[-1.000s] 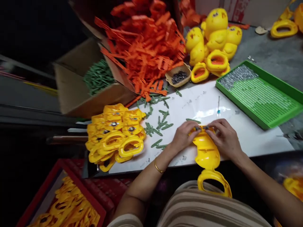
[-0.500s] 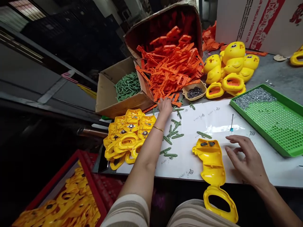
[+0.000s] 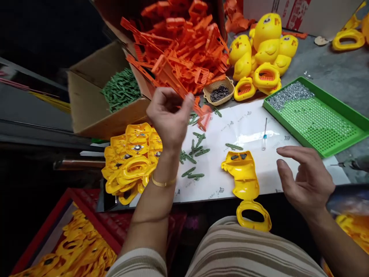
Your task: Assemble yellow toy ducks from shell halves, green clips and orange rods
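Observation:
My left hand (image 3: 170, 117) is raised in front of the orange pile, thumb and fingers closed on a long orange plastic part (image 3: 168, 75). Part of its lower end is hidden by my hand. My right hand (image 3: 307, 181) hovers at the right over the table edge, holding nothing, thumb and fingers apart. Between my hands a yellow duck-shaped shell half (image 3: 245, 175) lies hollow side up, two dark pieces in its top. Its ring handle (image 3: 253, 227) hangs over the edge near my lap. Just above the shell rests a green plastic strip (image 3: 234, 147).
Loose green strips (image 3: 196, 148) lie beside stacked yellow shells (image 3: 129, 165). Behind are a carton (image 3: 83, 82) of green parts, an orange heap (image 3: 184, 50) and a small basket (image 3: 206, 92). A screwdriver (image 3: 264, 140), a green tray (image 3: 343, 142) and assembled ducks (image 3: 266, 38) stand rightward.
My left hand has come up from the orange heap with an orange part in its fingers. My right hand stays open near the shell. The view has shifted.

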The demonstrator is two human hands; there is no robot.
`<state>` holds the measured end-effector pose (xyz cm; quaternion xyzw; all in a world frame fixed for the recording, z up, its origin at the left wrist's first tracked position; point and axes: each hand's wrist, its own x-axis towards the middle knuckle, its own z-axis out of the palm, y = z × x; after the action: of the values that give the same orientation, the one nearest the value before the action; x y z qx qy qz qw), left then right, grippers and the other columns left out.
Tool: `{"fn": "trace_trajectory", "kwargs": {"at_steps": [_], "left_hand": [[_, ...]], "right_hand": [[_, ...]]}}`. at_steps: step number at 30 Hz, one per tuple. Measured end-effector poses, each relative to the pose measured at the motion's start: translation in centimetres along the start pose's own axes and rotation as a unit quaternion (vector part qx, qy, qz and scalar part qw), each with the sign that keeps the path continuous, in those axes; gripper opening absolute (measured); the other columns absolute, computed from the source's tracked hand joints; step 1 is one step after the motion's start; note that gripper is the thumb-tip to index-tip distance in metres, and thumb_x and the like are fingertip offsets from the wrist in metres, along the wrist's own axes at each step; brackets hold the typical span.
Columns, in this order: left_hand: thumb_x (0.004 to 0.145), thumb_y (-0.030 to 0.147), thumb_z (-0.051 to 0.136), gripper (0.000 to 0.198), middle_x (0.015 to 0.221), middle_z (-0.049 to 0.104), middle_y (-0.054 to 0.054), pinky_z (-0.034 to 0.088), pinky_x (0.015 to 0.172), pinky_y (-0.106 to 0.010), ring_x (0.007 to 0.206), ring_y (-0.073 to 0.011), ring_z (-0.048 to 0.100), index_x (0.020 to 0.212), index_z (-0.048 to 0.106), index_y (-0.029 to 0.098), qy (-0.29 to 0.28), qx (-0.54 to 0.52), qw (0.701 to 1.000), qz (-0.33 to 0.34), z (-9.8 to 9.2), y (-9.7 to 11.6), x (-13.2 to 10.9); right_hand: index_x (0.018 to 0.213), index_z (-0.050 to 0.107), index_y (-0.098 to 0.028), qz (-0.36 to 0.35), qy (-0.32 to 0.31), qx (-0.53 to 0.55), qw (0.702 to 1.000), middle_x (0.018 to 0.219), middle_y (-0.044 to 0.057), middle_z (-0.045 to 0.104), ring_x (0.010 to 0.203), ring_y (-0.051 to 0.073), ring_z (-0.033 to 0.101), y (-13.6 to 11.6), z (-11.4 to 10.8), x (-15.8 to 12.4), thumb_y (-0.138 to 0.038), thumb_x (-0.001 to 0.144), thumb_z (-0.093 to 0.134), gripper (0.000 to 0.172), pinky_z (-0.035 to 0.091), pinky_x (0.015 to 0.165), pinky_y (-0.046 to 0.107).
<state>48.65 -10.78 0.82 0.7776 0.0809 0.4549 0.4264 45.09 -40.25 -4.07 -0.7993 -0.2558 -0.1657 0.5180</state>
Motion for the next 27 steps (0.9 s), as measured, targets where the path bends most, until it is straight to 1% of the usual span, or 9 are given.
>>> {"fn": "trace_trajectory", "kwargs": {"at_steps": [2,4,7,9,12,15,17,20,27], "left_hand": [[0.072,0.034,0.084,0.031,0.065,0.059,0.008,0.040,0.042,-0.020,0.049,-0.0044,0.048,0.078,0.057,0.019,-0.124,-0.090,0.979,-0.132,0.7,4.7,-4.8],[0.074,0.041,0.081,0.031,0.069,0.066,0.004,0.048,0.046,-0.020,0.052,-0.0065,0.057,0.080,0.060,0.019,-0.215,-0.152,0.928,-0.265,1.2,8.0,-9.4],[0.073,0.053,0.077,0.038,0.075,0.072,-0.001,0.057,0.057,-0.024,0.063,-0.0122,0.068,0.085,0.063,0.019,-0.281,-0.218,0.868,-0.347,1.1,8.9,-13.8],[0.075,0.051,0.076,0.037,0.079,0.074,-0.003,0.058,0.059,-0.024,0.068,-0.0141,0.070,0.089,0.066,0.018,-0.294,-0.192,0.886,-0.304,0.4,7.4,-14.8],[0.085,0.039,0.071,0.023,0.091,0.074,-0.005,0.057,0.067,-0.026,0.082,-0.0156,0.069,0.096,0.068,0.019,-0.248,-0.036,0.958,-0.139,-0.8,3.7,-14.9],[0.089,0.036,0.066,0.031,0.119,0.070,-0.010,0.054,0.094,-0.040,0.112,-0.0218,0.064,0.115,0.066,0.021,-0.290,0.058,0.954,-0.044,-0.9,0.5,-15.3],[0.090,0.036,0.064,0.035,0.132,0.065,-0.012,0.050,0.103,-0.044,0.123,-0.0233,0.059,0.122,0.063,0.022,-0.322,0.052,0.945,-0.028,-0.4,-0.9,-15.9],[0.094,0.032,0.058,0.028,0.129,0.067,-0.010,0.053,0.101,-0.040,0.119,-0.0200,0.063,0.119,0.066,0.023,-0.329,0.023,0.943,-0.037,0.5,-1.8,-16.9],[0.095,0.025,0.056,0.023,0.116,0.070,-0.007,0.056,0.096,-0.031,0.108,-0.0157,0.068,0.114,0.069,0.023,-0.295,0.034,0.954,-0.048,0.7,-1.1,-17.8]], "right_hand": [[0.128,0.054,-0.029,-0.024,-0.044,-0.008,0.999,0.117,0.010,0.062,0.112,0.029,0.060,-2.3,0.2,0.5,-0.016,0.085,0.065,0.046,0.053,0.096,0.050],[0.137,0.045,-0.026,-0.034,-0.130,-0.021,0.991,0.126,0.014,0.058,0.119,0.030,0.057,-3.7,0.7,0.6,-0.020,0.086,0.064,0.054,0.053,0.098,0.050],[0.140,0.041,-0.026,-0.029,-0.192,-0.016,0.981,0.121,0.012,0.060,0.112,0.025,0.061,-3.6,1.1,-0.2,-0.014,0.091,0.054,0.052,0.056,0.093,0.043],[0.138,0.045,-0.029,-0.015,-0.177,-0.011,0.984,0.116,0.008,0.064,0.103,0.021,0.064,-2.7,0.5,-1.3,-0.009,0.091,0.053,0.051,0.057,0.088,0.037],[0.138,0.047,-0.031,0.030,-0.165,-0.010,0.986,0.116,0.007,0.066,0.095,0.019,0.066,-1.5,-0.9,-3.2,-0.011,0.091,0.058,0.053,0.056,0.082,0.032],[0.137,0.050,-0.027,0.054,-0.234,-0.035,0.970,0.105,0.005,0.069,0.084,0.016,0.067,-1.1,-1.4,-4.8,-0.017,0.093,0.057,0.045,0.055,0.072,0.028],[0.131,0.056,-0.024,0.048,-0.277,-0.072,0.957,0.092,0.004,0.069,0.075,0.015,0.067,-1.2,-1.0,-5.3,-0.022,0.096,0.055,0.036,0.053,0.064,0.026],[0.127,0.059,-0.020,0.047,-0.296,-0.121,0.946,0.088,0.004,0.070,0.072,0.015,0.067,-1.2,0.1,-5.4,-0.026,0.098,0.049,0.032,0.050,0.059,0.026],[0.131,0.057,-0.020,0.031,-0.282,-0.214,0.935,0.095,0.004,0.073,0.072,0.016,0.069,-0.8,0.9,-5.2,-0.029,0.098,0.048,0.035,0.044,0.054,0.027]]}}
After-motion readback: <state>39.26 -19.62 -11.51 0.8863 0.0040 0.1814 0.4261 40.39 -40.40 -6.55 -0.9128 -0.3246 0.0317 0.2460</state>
